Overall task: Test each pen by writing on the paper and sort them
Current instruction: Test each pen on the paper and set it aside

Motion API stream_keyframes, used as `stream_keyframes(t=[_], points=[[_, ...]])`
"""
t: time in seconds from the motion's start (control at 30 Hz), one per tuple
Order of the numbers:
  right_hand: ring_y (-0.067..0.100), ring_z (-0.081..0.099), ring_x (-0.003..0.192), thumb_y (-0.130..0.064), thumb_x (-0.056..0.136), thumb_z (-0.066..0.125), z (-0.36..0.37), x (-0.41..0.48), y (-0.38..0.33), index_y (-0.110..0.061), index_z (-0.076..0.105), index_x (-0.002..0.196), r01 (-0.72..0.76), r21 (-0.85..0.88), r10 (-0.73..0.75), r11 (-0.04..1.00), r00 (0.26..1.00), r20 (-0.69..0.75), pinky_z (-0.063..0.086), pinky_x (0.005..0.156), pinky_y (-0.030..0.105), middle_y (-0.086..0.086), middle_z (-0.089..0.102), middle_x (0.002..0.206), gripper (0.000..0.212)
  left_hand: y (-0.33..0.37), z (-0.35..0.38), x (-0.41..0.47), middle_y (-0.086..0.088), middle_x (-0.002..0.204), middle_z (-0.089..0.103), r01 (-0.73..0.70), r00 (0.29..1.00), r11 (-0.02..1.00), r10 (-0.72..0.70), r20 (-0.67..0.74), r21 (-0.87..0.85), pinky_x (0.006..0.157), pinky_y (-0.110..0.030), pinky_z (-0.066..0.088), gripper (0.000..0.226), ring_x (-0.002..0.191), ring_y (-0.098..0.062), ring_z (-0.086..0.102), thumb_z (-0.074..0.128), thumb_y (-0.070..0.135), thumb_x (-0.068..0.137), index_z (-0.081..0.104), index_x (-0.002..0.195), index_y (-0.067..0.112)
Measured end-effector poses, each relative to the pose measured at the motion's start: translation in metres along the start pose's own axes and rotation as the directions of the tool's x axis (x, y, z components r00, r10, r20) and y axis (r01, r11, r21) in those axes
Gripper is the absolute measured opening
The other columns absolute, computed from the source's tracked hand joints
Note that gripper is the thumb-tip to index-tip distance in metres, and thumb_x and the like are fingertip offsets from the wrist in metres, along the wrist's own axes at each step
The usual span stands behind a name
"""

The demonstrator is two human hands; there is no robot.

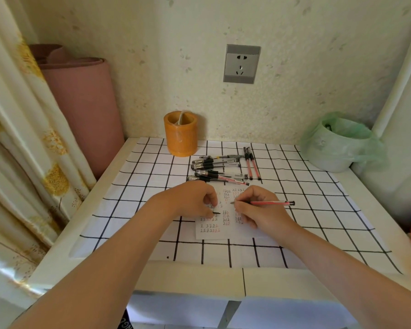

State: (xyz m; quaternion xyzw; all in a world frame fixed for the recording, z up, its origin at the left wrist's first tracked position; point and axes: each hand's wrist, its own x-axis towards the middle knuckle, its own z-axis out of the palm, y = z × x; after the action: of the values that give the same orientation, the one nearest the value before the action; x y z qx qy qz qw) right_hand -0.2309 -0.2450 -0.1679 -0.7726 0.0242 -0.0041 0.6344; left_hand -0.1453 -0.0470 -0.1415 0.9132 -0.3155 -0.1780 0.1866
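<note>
Head view: right hand grips 1 red pen, left hand pinches black cap over paper.

I see the paper on the table, the pens just behind it, the holder behind those to the left, the bin far right.

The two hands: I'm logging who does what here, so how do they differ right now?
The right hand grips a red pen, its tip on the paper; the left hand pinches a small dark piece, likely the cap. Both rest on the paper.
</note>
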Motion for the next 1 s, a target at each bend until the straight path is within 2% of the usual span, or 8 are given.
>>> stream_keyframes(t=[0.17, 0.3, 0.47, 0.53, 0.63, 0.73, 0.9, 1.0], points=[[0.027, 0.065, 0.06, 0.004, 0.098, 0.051, -0.009, 0.006, -0.005, -0.018, 0.071, 0.108, 0.019, 0.025, -0.017, 1.0, 0.997, -0.074, 0.044, 0.044, 0.031, 0.012, 0.073, 0.089, 0.031, -0.001, -0.002, 0.0, 0.017, 0.097, 0.056, -0.002, 1.0, 1.0, 0.002, -0.013, -0.005, 0.067, -0.013, 0.04, 0.016, 0.085, -0.001, 0.053, 0.072, 0.025, 0.086, 0.067, 0.101, 0.028], [0.031, 0.072, 0.074, 0.01, 0.1, 0.04, -0.018, 0.013, -0.017, -0.017, 0.06, 0.131, 0.036, 0.118, -0.029, 0.992, 0.998, -0.058, 0.056, 0.052, 0.034, 0.013, 0.07, 0.11, 0.045, -0.002, -0.006, -0.001, 0.014, 0.102, 0.06, 0.007, 0.997, 1.0, -0.009, -0.078, -0.023, 0.076, -0.021, 0.043, 0.017, 0.092, -0.005, 0.055, 0.054, 0.028, 0.098, 0.066, 0.109, 0.03], [0.033, 0.067, 0.068, 0.003, 0.103, 0.033, -0.026, 0.024, -0.033, -0.011, 0.064, 0.122, -0.082, 0.388, 0.106, 0.918, 0.993, -0.042, 0.054, 0.052, 0.036, 0.015, 0.068, 0.109, 0.039, -0.005, -0.013, 0.002, 0.007, 0.087, 0.059, 0.006, 0.979, 0.98, -0.046, -0.198, -0.199, 0.061, -0.018, 0.039, 0.024, 0.071, -0.003, 0.051, 0.039, 0.019, 0.104, 0.063, 0.107, 0.024], [0.025, 0.059, 0.057, 0.005, 0.101, 0.037, -0.026, 0.025, -0.037, -0.01, 0.06, 0.113, -0.064, 0.306, 0.08, 0.95, 0.996, -0.041, 0.05, 0.049, 0.033, 0.012, 0.066, 0.1, 0.03, -0.006, -0.016, 0.004, 0.006, 0.09, 0.057, 0.008, 0.975, 0.968, -0.063, -0.213, -0.25, 0.065, -0.019, 0.041, 0.026, 0.072, -0.005, 0.05, 0.038, 0.014, 0.104, 0.061, 0.109, 0.024], [0.016, 0.054, 0.051, -0.004, 0.095, 0.059, -0.026, 0.027, -0.037, -0.017, 0.052, 0.107, -0.006, -0.066, 0.0, 0.998, 0.995, -0.098, 0.044, 0.048, 0.029, 0.002, 0.067, 0.089, 0.019, -0.007, -0.017, 0.004, 0.005, 0.093, 0.061, -0.001, 0.967, 0.94, -0.086, -0.241, -0.34, 0.065, -0.013, 0.043, 0.018, 0.073, -0.007, 0.058, 0.048, 0.013, 0.101, 0.057, 0.11, 0.025], [0.007, 0.059, 0.064, -0.018, 0.089, 0.072, -0.024, 0.032, -0.034, -0.028, 0.065, 0.109, 0.027, -0.359, -0.058, 0.933, 0.995, -0.076, 0.049, 0.066, 0.027, -0.008, 0.071, 0.088, 0.023, -0.007, -0.019, 0.003, 0.002, 0.092, 0.069, -0.024, 0.956, 0.898, -0.107, -0.272, -0.44, 0.068, -0.013, 0.047, 0.013, 0.073, -0.009, 0.065, 0.059, 0.014, 0.096, 0.06, 0.108, 0.019], [0.002, 0.063, 0.087, -0.022, 0.093, 0.067, -0.019, 0.033, -0.034, -0.03, 0.074, 0.105, 0.088, -0.564, -0.122, 0.821, 0.992, -0.024, 0.05, 0.081, 0.026, -0.014, 0.072, 0.094, 0.017, -0.004, -0.018, 0.004, 0.004, 0.094, 0.07, -0.045, 0.954, 0.903, -0.087, -0.285, -0.428, 0.059, -0.008, 0.042, 0.014, 0.069, -0.003, 0.064, 0.055, 0.015, 0.098, 0.066, 0.106, 0.019], [0.003, 0.063, 0.091, -0.024, 0.094, 0.064, -0.016, 0.032, -0.035, -0.033, 0.073, 0.107, 0.114, -0.625, -0.144, 0.772, 0.99, 0.002, 0.051, 0.082, 0.027, -0.017, 0.071, 0.095, 0.018, -0.002, -0.018, 0.003, 0.003, 0.095, 0.069, -0.054, 0.956, 0.913, -0.07, -0.285, -0.403, 0.069, -0.018, 0.048, 0.015, 0.071, -0.005, 0.065, 0.056, 0.016, 0.097, 0.068, 0.104, 0.02]])
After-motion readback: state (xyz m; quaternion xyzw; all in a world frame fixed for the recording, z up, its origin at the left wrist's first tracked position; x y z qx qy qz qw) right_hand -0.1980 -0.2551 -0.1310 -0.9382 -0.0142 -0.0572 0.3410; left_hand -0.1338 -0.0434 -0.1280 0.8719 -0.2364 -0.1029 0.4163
